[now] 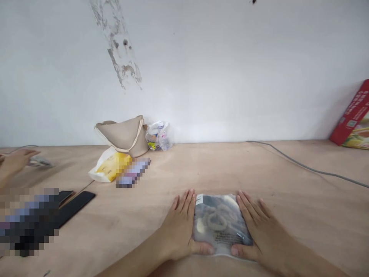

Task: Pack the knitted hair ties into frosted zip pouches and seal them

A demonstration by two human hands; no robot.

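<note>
A clear plastic bag lies flat on the wooden table in front of me. Inside it are pale ring-shaped items and something dark, whose kind I cannot make out. A small white label sits at its upper left corner, and dark print shows on the lower part. Along the left edge of the bag rests my left hand, fingers stretched forward and thumb on the lower edge. My right hand lies the same way along the right edge, fingers extended, thumb on the lower right part.
Toward the wall stand a beige bag and a clear bag of small items. A yellow and white tissue pack lies nearby, beside a blurred phone-like item. Another person's hand is far left. A grey cable and red box are right.
</note>
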